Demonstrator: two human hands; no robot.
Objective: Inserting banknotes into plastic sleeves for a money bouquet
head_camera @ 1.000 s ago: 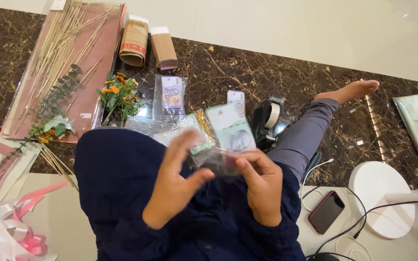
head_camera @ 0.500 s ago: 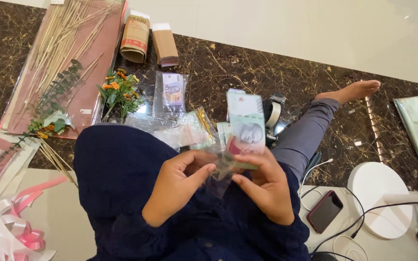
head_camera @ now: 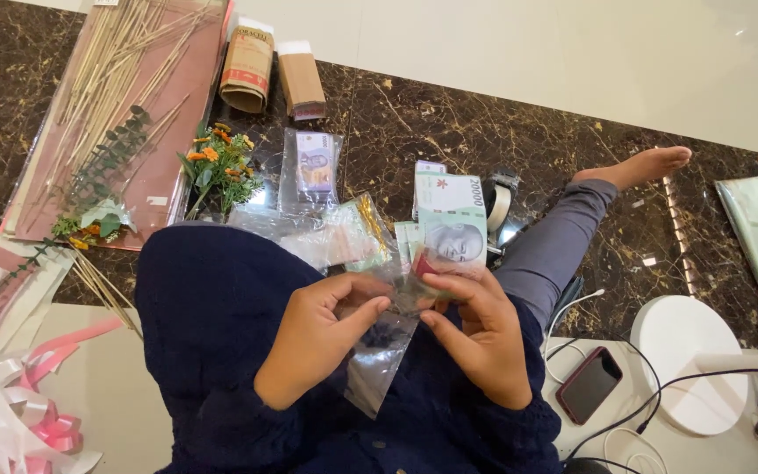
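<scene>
The right hand [head_camera: 475,338] pinches a fan of green banknotes [head_camera: 449,230] between thumb and fingers, closed on their lower ends so they stand upright above the lap, while the left hand [head_camera: 322,338] closes thumb and forefinger on the mouth of a clear plastic sleeve [head_camera: 377,364] that hangs down between the two wrists. Judging by this, the step in hand is feeding a note into the sleeve; the next move calls for the left fingers to hold the mouth apart while the right slides one note off the fan without creasing it. Both hands sit close together over the dark blue garment, palms turned inward, wrists bent, elbows tucked. More filled sleeves [head_camera: 313,168] lie just beyond on the dark marble floor [head_camera: 502,123], near orange artificial flowers [head_camera: 221,167], thin wooden sticks [head_camera: 125,53] and a tape dispenser [head_camera: 497,206]
</scene>
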